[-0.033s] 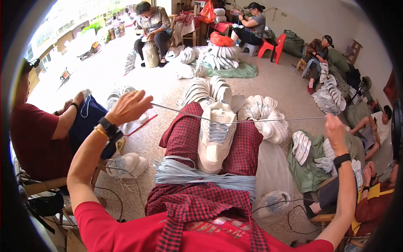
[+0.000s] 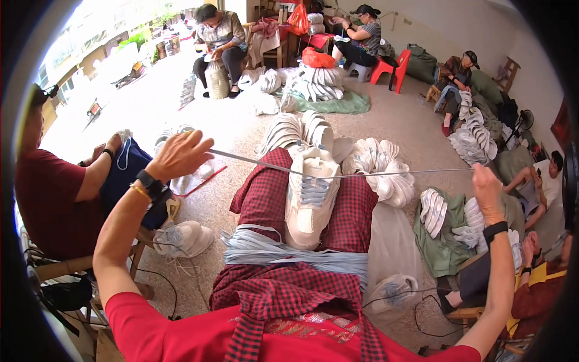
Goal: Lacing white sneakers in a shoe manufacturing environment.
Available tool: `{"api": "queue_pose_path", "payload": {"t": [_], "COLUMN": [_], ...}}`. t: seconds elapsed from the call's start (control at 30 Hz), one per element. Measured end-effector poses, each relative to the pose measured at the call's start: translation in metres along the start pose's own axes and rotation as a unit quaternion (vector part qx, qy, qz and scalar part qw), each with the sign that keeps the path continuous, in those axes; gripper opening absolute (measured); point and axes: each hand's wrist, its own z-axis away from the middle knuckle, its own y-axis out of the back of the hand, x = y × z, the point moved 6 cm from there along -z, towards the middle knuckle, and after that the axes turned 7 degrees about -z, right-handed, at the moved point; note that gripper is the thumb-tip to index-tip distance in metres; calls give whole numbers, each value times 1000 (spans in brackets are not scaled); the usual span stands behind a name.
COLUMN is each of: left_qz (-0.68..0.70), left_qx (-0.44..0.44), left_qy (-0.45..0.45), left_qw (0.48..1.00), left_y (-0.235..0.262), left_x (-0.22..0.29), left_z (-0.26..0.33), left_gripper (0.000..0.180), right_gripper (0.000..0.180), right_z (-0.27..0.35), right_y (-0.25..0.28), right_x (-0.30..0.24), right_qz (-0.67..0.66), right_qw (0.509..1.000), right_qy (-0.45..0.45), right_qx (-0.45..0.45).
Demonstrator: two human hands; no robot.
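Note:
A white shoe [image 2: 304,211], toe towards me, rests between my thighs, with pale blue lace crossed over its tongue. A loose length of lace [image 2: 253,162] stretches across above the shoe, out to both sides. My left hand [image 2: 181,157] grips one end at the left, its fingers bent together. Far to the right, my right hand [image 2: 488,190] is closed on the other end. Across my lap, over a red and black checked apron [image 2: 259,202], lies a bundle of pale blue laces [image 2: 289,256].
Stacked white shoe uppers [image 2: 377,166] stand just beyond my knees. White shoes [image 2: 183,238] lie on the floor at the left, with dark cables nearby. A person in dark red [image 2: 51,187] sits close at the left; others sit around the room. A green cloth [image 2: 434,247] is at the right.
My two hands have drawn slightly farther apart, the left one leftward and the right one rightward, with the lace still stretched between them. The shoe stays in place.

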Motion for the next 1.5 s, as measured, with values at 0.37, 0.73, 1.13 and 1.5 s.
{"api": "queue_pose_path", "payload": {"t": [0.37,0.73,1.13,1.5], "left_qz": [-160,-16,544,634], "left_qx": [-41,321,119,92], "left_qy": [114,306,365,415], "left_qw": [980,896,746,646], "left_y": [113,85,-82,-105], "left_x": [-77,24,129,137], "left_z": [70,7,-73,-54], "left_gripper": [24,31,20,18], "right_gripper": [20,7,9,17], "right_z": [3,-22,-54,-80], "right_y": [107,-75,-109,-86], "right_x": [-70,-237,-282,-304], "right_qz": [117,-676,-618,-528], "right_qw": [947,719,782,849], "right_qy": [40,-144,-64,20], "right_qx": [295,71,47,-11]}}
